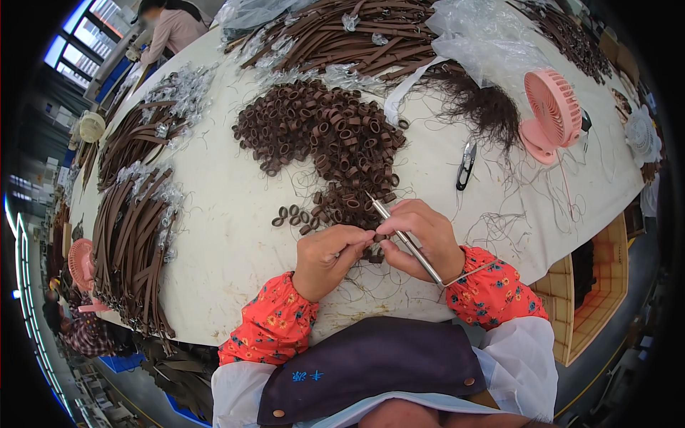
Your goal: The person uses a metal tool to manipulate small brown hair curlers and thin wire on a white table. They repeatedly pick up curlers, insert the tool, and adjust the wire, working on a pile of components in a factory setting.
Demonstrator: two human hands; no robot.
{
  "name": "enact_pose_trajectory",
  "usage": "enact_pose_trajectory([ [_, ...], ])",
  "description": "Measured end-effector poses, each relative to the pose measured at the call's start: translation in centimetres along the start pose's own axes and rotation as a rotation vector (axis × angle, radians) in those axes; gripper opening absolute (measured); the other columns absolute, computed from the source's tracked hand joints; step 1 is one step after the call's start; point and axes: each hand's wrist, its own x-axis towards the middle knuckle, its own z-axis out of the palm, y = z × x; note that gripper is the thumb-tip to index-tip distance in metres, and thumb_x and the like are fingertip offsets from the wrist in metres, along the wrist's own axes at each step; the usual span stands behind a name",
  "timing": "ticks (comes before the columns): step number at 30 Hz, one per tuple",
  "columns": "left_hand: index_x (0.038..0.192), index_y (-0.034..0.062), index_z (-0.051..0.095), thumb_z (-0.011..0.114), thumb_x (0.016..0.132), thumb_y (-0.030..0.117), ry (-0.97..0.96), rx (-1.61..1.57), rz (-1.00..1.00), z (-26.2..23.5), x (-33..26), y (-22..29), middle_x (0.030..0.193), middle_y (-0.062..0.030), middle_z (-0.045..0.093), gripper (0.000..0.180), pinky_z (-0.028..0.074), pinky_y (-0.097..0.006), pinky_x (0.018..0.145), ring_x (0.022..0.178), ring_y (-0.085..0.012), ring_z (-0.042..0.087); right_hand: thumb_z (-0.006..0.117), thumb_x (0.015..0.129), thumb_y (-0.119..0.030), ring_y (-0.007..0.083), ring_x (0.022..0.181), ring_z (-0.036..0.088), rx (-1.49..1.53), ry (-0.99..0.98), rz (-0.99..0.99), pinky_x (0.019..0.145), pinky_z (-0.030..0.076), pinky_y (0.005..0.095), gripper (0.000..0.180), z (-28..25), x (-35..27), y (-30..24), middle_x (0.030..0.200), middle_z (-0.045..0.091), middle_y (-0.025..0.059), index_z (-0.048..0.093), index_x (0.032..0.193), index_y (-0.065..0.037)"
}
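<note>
My left hand (327,258) pinches a small brown leather loop between thumb and fingers, just in front of my right hand. My right hand (422,237) grips a thin metal rod tool (401,236) that slants from upper left down past my wrist. Both hands sit at the near edge of a big pile of brown leather loops (325,135) on the white table (235,242). A few loose loops (291,215) lie just left of my hands. Red floral sleeves cover both forearms.
Bundles of brown straps (132,235) lie at the left and at the back (342,36). A pink desk fan (551,114), black thread snips (467,164), dark thread tangle (485,107) and clear plastic bags stand right. Another person sits far back left (170,28).
</note>
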Motion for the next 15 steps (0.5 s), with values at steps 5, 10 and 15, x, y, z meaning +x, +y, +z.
enact_pose_trajectory([
  [5,0.098,-0.0014,0.06,0.058,0.088,-0.002,-0.064,-0.246,-0.147,0.1,0.0,0.2,0.091,-0.0097,0.066,0.01,0.051,-0.024,0.063,0.073,-0.012,0.063,0.069,0.067,0.002,0.0287,0.078,0.06,0.024,-0.002,0.031,0.07,0.05,0.0367,0.031,-0.1,0.0,-0.3,0.083,0.062,0.0069,0.059,0.095,-0.009],
  [10,0.104,-0.0011,0.049,0.048,0.096,0.005,-0.098,-0.64,-0.328,0.8,-0.6,-0.2,0.097,-0.0087,0.061,0.01,0.047,-0.022,0.063,0.071,-0.0103,0.058,0.069,0.067,0.0,0.0285,0.077,0.06,-0.02,-0.011,-0.061,0.07,0.049,0.0351,0.033,-0.1,0.1,-0.3,0.081,0.062,0.0062,0.059,0.097,-0.009],
  [15,0.102,0.0009,0.049,0.046,0.097,0.005,-0.014,-0.578,-0.311,0.9,-0.6,-0.6,0.094,-0.0059,0.06,0.007,0.044,-0.02,0.063,0.069,-0.0067,0.052,0.063,0.082,-0.006,0.0179,0.076,0.061,0.256,0.039,0.279,0.07,0.049,0.0314,0.021,0.2,-0.6,-0.5,0.083,0.064,0.0043,0.059,0.103,-0.006],
])
